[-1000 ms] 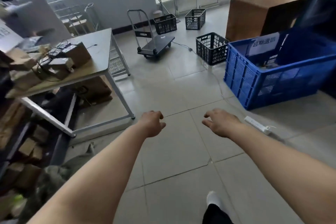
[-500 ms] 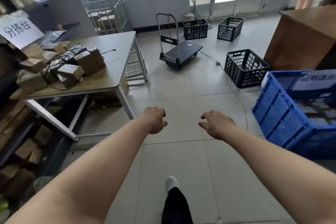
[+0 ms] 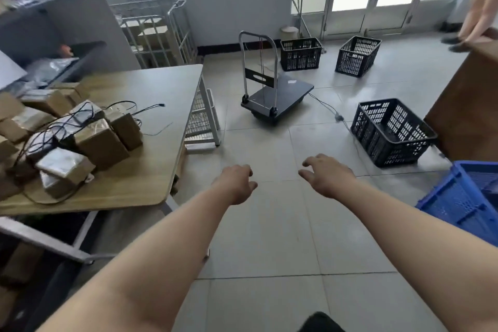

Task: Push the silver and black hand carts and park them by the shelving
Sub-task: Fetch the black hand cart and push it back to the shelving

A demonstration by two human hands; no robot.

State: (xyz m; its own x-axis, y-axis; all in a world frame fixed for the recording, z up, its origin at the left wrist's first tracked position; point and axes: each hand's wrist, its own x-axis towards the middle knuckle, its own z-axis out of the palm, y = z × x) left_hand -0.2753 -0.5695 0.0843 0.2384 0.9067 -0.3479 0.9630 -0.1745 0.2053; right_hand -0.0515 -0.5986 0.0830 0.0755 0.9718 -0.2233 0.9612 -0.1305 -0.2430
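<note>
Head view looks down along two bare forearms stretched forward over a grey tiled floor (image 3: pixel 269 224). Left hand (image 3: pixel 237 183) hangs palm down with its fingers (image 3: pixel 249 186) curled loosely inward, gripping nothing. Right hand (image 3: pixel 327 176) is also palm down, its fingers (image 3: pixel 307 167) spread and slightly bent, empty as well. Both hands are well apart from the hand cart (image 3: pixel 275 94), which stands on the floor ahead of them, its black platform low on small wheels and its silver handle upright at the end nearer the person. A thin cable (image 3: pixel 328 109) runs across the floor from under the platform's right side. Just left of the cart is the far corner of a wooden tabletop (image 3: pixel 151 164) carrying taped cardboard boxes (image 3: pixel 99 143) and tangled wires. Three black crates (image 3: pixel 390 132) sit on the floor to the cart's right and behind it, and a blue crate (image 3: pixel 463 202) is at the right edge.
</note>
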